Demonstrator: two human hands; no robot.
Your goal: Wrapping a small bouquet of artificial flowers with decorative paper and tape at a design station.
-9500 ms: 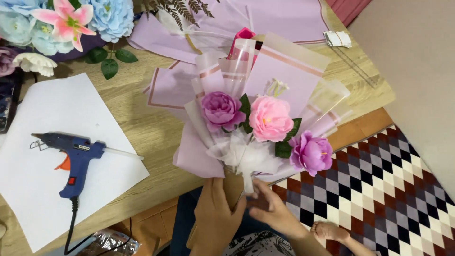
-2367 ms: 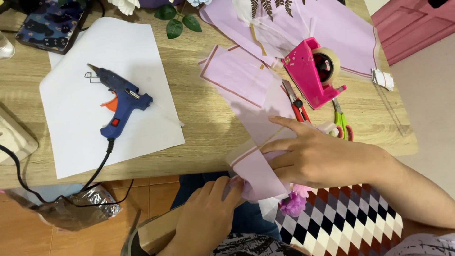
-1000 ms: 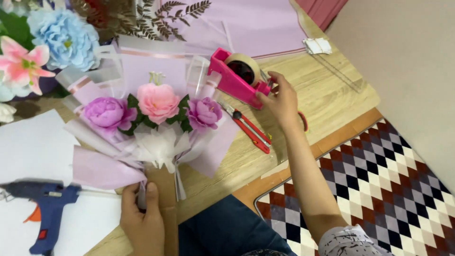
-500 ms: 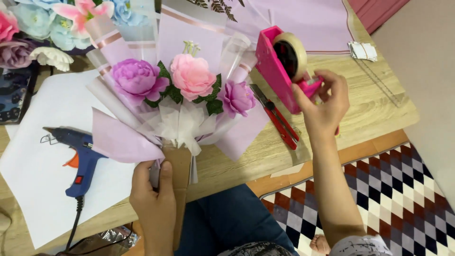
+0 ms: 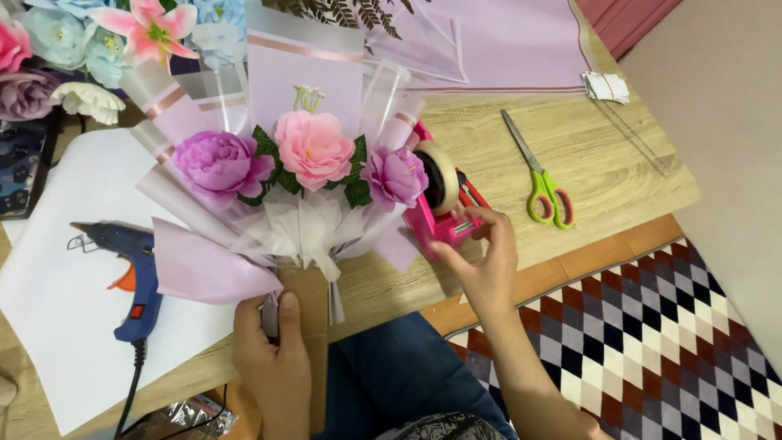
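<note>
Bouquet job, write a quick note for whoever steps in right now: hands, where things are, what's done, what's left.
Left hand: gripping the bouquet by its brown stem wrap, holding it upright over the table edge.
Right hand: fingertips at the front of the pink tape dispenser beside the bouquet.
Scissors lie to the right on the table; the blue glue gun lies on white paper to the left.
Done: three flowers wrapped in lilac and clear sheets.
Left: no tape visible on the wrap yet; the handle probably needs securing.
</note>
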